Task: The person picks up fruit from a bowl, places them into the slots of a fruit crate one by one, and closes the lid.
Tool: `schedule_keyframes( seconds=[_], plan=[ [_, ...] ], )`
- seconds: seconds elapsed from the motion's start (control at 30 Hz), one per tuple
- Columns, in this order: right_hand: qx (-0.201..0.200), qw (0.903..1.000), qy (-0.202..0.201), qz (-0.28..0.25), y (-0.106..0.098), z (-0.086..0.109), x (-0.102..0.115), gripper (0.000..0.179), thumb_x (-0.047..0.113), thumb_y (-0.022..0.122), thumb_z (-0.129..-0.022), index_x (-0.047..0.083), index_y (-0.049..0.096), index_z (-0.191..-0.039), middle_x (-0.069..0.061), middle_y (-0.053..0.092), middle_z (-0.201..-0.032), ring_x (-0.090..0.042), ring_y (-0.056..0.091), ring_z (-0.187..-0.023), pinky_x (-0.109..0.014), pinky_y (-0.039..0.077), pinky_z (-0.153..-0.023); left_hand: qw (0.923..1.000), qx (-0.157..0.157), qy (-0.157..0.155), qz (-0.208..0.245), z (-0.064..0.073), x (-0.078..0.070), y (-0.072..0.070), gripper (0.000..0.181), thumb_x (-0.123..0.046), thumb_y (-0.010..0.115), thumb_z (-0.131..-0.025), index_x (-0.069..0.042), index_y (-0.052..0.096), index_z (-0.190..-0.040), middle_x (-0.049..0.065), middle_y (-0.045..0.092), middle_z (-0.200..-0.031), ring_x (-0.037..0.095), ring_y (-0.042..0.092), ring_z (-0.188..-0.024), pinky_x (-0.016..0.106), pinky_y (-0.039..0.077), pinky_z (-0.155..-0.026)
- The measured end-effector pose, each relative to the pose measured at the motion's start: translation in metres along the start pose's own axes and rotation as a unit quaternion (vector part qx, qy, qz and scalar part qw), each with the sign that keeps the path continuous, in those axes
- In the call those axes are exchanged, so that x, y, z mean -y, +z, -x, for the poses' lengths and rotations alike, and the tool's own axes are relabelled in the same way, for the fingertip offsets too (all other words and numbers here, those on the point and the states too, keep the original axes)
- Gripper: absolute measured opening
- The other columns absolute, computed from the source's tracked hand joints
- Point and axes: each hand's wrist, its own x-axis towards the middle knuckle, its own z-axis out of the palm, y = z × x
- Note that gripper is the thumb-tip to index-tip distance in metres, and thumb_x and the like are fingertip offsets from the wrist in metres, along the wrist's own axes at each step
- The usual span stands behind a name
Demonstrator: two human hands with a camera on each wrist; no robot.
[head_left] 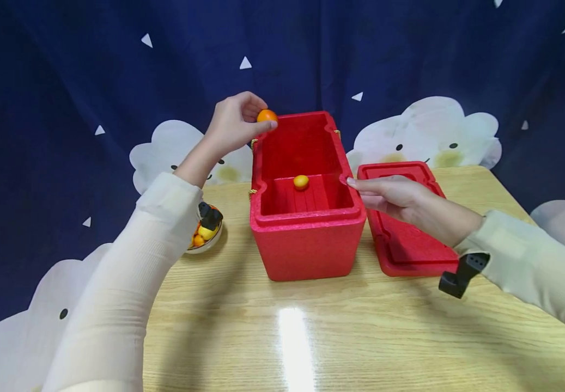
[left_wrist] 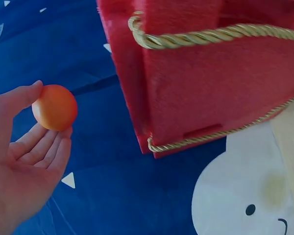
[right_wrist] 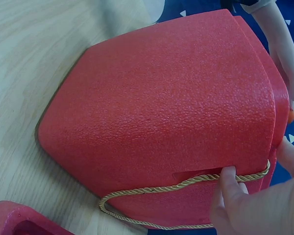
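Backdrop: dark blue curtain (head_left: 292, 43) with white triangles and cloud faces; pale wood table (head_left: 233, 326) in front. Red box (head_left: 307, 245) sits upright on it, open top, so I get a clear look inside from the head view: one small yellow-orange fruit (head_left: 301, 182) on the floor of it.

Left hand (head_left: 235, 121): thumb and fingers clamped on an orange fruit (head_left: 267, 116), up by the far left rim, apart from the wall. Fingertip hold, palm off it; I'd guess for easy release. Height above the rim: can't tell.

Right hand (head_left: 400, 197): clamped on the box's right wall, thumb on the rim, a finger at the gold cord (right_wrist: 152, 189) outside. Reads to me as steadying.

Red lid (head_left: 402, 247) lies right of the box, probably parked to free the opening. Fruit bowl (head_left: 205, 247) at left, I'd say for left-hand reach.
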Motion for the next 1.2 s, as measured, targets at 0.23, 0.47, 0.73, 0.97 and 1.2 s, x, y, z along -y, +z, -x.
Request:
schedule_keyframes(
  seconds=[0.23, 0.47, 0.73, 0.97, 1.2],
  plan=[
    [-0.002, 1.0000, 0.000, -0.009, -0.003, 0.001, -0.001, 0.069, 0.044, 0.068, -0.085, 0.016, 0.043, -0.143, 0.014, 0.075, -0.083, -0.003, 0.072, -0.082, -0.016, 0.056, -0.079, 0.9999, 0.007, -0.013, -0.006, -0.017, -0.019, 0.005, 0.043, -0.032, 0.067, -0.088, -0.012, 0.055, -0.125, 0.003, 0.062, -0.127, 0.013, 0.059, -0.110, 0.022, 0.054, -0.091],
    [0.001, 0.9999, 0.002, -0.016, -0.007, 0.004, -0.001, 0.065, 0.043, 0.069, -0.085, 0.019, 0.047, -0.141, 0.014, 0.075, -0.086, -0.003, 0.072, -0.085, -0.017, 0.056, -0.077, 1.0000, -0.007, 0.000, 0.000, -0.034, -0.037, 0.011, 0.041, -0.031, 0.067, -0.089, -0.011, 0.057, -0.123, 0.005, 0.062, -0.125, 0.013, 0.057, -0.109, 0.019, 0.051, -0.093],
    [-0.001, 0.9997, 0.005, -0.022, -0.010, 0.011, 0.000, 0.065, 0.042, 0.069, -0.085, 0.017, 0.046, -0.140, 0.012, 0.075, -0.086, -0.005, 0.073, -0.084, -0.018, 0.057, -0.077, 0.9996, -0.012, 0.007, 0.023, -0.047, -0.057, 0.024, 0.039, -0.029, 0.067, -0.089, -0.011, 0.058, -0.122, 0.005, 0.060, -0.125, 0.011, 0.055, -0.104, 0.017, 0.051, -0.092],
    [0.005, 0.9997, 0.005, -0.024, -0.011, 0.015, 0.000, 0.063, 0.041, 0.069, -0.086, 0.018, 0.047, -0.140, 0.012, 0.075, -0.089, -0.006, 0.073, -0.085, -0.018, 0.057, -0.078, 0.9988, -0.007, -0.012, 0.047, -0.057, -0.062, 0.035, 0.037, -0.030, 0.067, -0.088, -0.011, 0.059, -0.119, 0.006, 0.059, -0.124, 0.011, 0.054, -0.101, 0.017, 0.051, -0.091],
    [0.005, 0.9999, 0.004, -0.013, -0.007, 0.017, 0.000, 0.070, 0.041, 0.066, -0.087, 0.015, 0.040, -0.147, 0.013, 0.075, -0.088, -0.004, 0.072, -0.085, -0.017, 0.057, -0.078, 0.9970, -0.002, -0.049, 0.061, -0.063, -0.056, 0.042, 0.034, -0.028, 0.067, -0.089, -0.011, 0.058, -0.117, 0.006, 0.060, -0.124, 0.012, 0.054, -0.100, 0.018, 0.051, -0.092]
  ],
)
